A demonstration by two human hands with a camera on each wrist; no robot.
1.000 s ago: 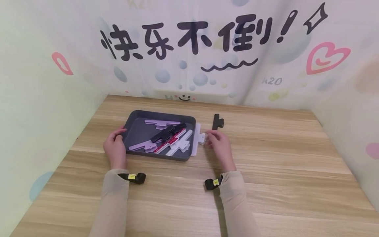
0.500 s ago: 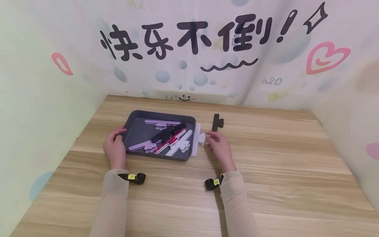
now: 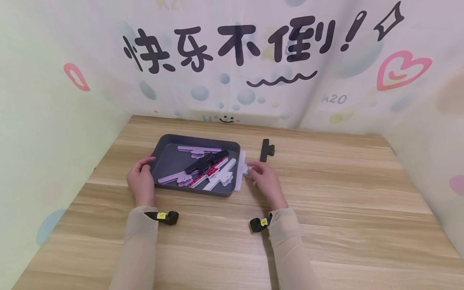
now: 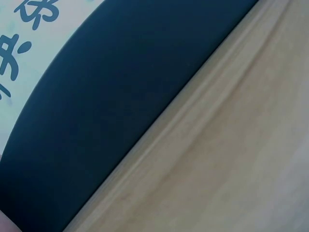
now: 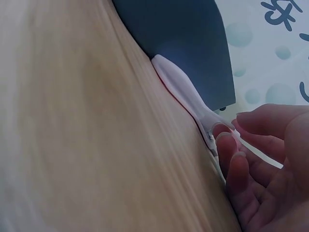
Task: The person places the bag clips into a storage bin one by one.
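In the head view, a dark grey tray [image 3: 166, 161] holds several long clips. My left hand [image 3: 141, 179] holds the tray at its left side, fingers at the rim; the left wrist view shows mostly the tray's outer wall [image 4: 111, 101]. A pale lavender-white clip [image 3: 239, 173] stands along the outside of the tray's right wall. My right hand [image 3: 267, 179] pinches this clip's handle end. Up close in the right wrist view, the right fingers [image 5: 236, 169] curl about the clip's handle, and a red line runs along the clip's lower edge [image 5: 181, 94].
Inside the tray lie lavender clips [image 3: 199, 150], a black clip [image 3: 201, 164], a red-and-white clip [image 3: 197, 180] and white clips [image 3: 220, 177]. Another black clip [image 3: 266, 150] lies on the wooden table [image 3: 344, 193], behind my right hand. A printed cloth backdrop [image 3: 232, 96] rises behind the table.
My right hand has shifted slightly left, its fingers now further over the clip's handle. The left hand, the tray and the clips have stayed in place.
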